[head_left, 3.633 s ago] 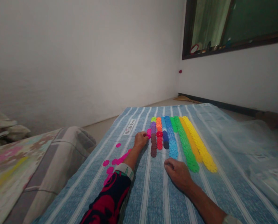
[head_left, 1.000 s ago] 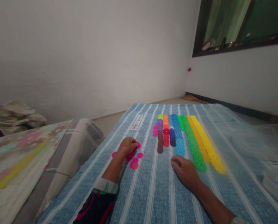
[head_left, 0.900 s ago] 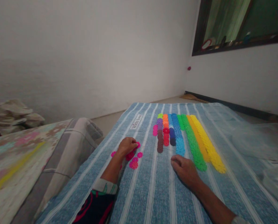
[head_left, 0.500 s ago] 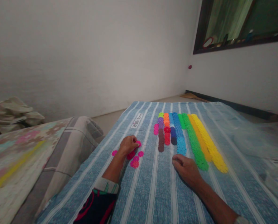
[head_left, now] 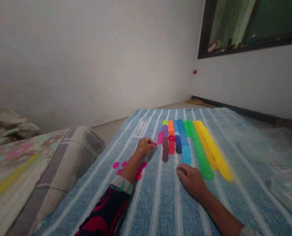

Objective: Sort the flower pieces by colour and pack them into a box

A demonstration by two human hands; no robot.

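Between the thumb and fingers of my left hand [head_left: 144, 146] is a small pink flower-shaped disc [head_left: 155, 145]. It is held just short of a short pink row [head_left: 160, 137] of overlapping discs. Loose pink discs [head_left: 138, 173] lie around and partly behind my left forearm. My right hand [head_left: 190, 178] rests on the cloth with curled fingers, just below the light blue row [head_left: 186, 155]; whether it holds anything is hidden. Beside these run a brown row [head_left: 165, 150], a red row [head_left: 172, 149], a green row [head_left: 200, 152] and a yellow row [head_left: 218, 154].
Everything lies on a blue striped cloth [head_left: 151, 203] with "With love" lettering [head_left: 140, 129]. Clear plastic containers [head_left: 287, 190] stand at the right edge. A plaid and flowered cover [head_left: 62, 160] is on the left, and a white wall [head_left: 99, 59] rises behind.
My left hand has moved forward and right from the loose pink discs toward the pink row, carrying one disc. My right hand stays by the light blue row. The view has shifted slightly.
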